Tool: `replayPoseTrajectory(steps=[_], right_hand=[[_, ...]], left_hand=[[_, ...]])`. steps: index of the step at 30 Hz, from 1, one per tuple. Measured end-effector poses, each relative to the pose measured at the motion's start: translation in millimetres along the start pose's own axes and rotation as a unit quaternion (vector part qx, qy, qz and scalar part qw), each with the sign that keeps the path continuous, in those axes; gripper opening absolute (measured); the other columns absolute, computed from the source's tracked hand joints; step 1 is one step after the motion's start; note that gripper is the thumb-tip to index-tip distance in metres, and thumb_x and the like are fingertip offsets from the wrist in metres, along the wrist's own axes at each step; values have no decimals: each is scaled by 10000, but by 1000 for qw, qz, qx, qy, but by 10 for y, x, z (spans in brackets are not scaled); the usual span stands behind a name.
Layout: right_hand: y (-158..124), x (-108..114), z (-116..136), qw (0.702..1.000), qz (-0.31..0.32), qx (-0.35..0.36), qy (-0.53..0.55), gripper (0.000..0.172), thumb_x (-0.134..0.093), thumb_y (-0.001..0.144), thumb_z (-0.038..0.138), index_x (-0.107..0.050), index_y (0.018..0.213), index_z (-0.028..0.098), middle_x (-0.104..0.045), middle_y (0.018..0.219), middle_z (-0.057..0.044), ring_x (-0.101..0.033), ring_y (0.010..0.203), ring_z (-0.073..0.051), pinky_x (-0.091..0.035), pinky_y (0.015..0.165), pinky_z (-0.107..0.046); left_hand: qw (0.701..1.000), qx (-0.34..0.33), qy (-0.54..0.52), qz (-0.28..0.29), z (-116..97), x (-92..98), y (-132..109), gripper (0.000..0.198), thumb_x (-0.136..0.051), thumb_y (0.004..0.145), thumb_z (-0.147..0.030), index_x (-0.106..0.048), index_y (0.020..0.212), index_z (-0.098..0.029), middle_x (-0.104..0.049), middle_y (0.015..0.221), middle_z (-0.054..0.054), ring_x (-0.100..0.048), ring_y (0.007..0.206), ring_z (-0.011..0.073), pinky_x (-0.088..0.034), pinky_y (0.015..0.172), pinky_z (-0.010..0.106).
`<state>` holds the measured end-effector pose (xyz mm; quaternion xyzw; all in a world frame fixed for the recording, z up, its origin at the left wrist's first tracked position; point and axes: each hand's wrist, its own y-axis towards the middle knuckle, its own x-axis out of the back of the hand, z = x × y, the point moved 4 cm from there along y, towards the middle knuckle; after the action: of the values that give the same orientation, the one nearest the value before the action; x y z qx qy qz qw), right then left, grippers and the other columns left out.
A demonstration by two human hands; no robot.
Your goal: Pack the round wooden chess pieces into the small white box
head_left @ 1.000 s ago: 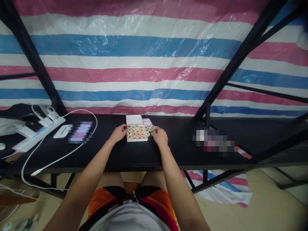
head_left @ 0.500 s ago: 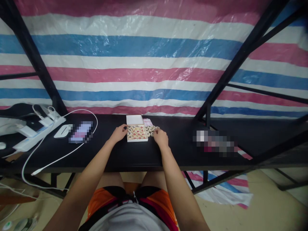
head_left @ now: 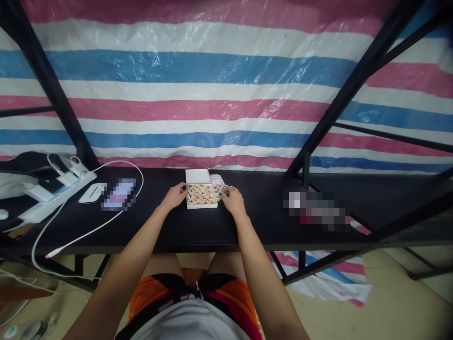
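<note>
Left of the box (head_left: 201, 196): a white mouse (head_left: 91, 192), a blurred flat item beside it, a white power strip (head_left: 53, 198) with plugs further out, and a white cable (head_left: 88, 231) looping toward the near edge. Right of the box, well apart: a blurred patch, contents unreadable. Just behind the box: its pale lid (head_left: 198, 176) lying flat, touching the rear edge, and a small pink-striped item partly hidden beside that. Nothing between the hands and the box. Surface: a black table (head_left: 170, 231) on a black metal frame with slanting struts left and right of the box. Behind the box: a sheet in pink, white and blue stripes covering the whole rear. Below the table edge: pale floor, orange and black shorts, a bottle at the far lower left. Box shallow, pale, open, filled with round game pieces marked red and black. Loose pieces (head_left: 222, 189) in a small cluster touching the box's right side. Left hand (head_left: 174, 196) resting against the box's left edge, fingers curled onto the rim. Right hand (head_left: 231, 200) at the box's right edge, over the loose pieces, fingers bent together; whether pinching a piece, cannot tell.
</note>
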<state>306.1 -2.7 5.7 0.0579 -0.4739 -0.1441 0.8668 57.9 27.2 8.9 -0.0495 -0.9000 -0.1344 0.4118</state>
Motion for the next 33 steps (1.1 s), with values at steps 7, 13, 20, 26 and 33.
replayPoseTrajectory(steps=[7,13,20,26,33], right_hand=[[20,-70,34,998,27,45,21,165,-478,831,244,-624,900,212,-630,829,-43,-576,776,-181,-369,648,-257],[17,-65,39,997,26,61,34,155,-477,825,222,-629,854,213,-649,799,-38,-563,742,-175,-355,643,-252],[17,-86,128,989,4,138,53,168,-459,822,211,-626,825,199,-629,812,-38,-546,732,-159,-382,680,-248],[2,-124,175,983,25,168,69,181,-452,823,218,-630,839,189,-626,785,-24,-550,727,-151,-397,703,-244],[2,-98,182,985,21,160,60,207,-432,853,234,-632,838,182,-629,803,-31,-555,756,-156,-404,737,-252]], left_hand=[[1000,-5,-4,0,5,-1,0,335,-501,832,-320,-606,1122,-188,-669,728,20,-614,701,171,-425,692,256],[1000,-2,-1,1,5,-2,4,336,-501,827,-312,-604,1125,-194,-670,738,18,-614,708,170,-420,695,253],[1000,-6,7,1,2,4,0,338,-491,830,-306,-602,1127,-189,-666,748,24,-613,723,174,-423,701,256],[1000,0,1,5,1,3,-1,339,-493,837,-321,-597,1132,-190,-670,748,26,-615,726,178,-424,714,263],[1000,3,10,4,-25,15,-15,330,-496,837,-312,-604,1123,-190,-665,747,27,-611,719,176,-422,698,258]])
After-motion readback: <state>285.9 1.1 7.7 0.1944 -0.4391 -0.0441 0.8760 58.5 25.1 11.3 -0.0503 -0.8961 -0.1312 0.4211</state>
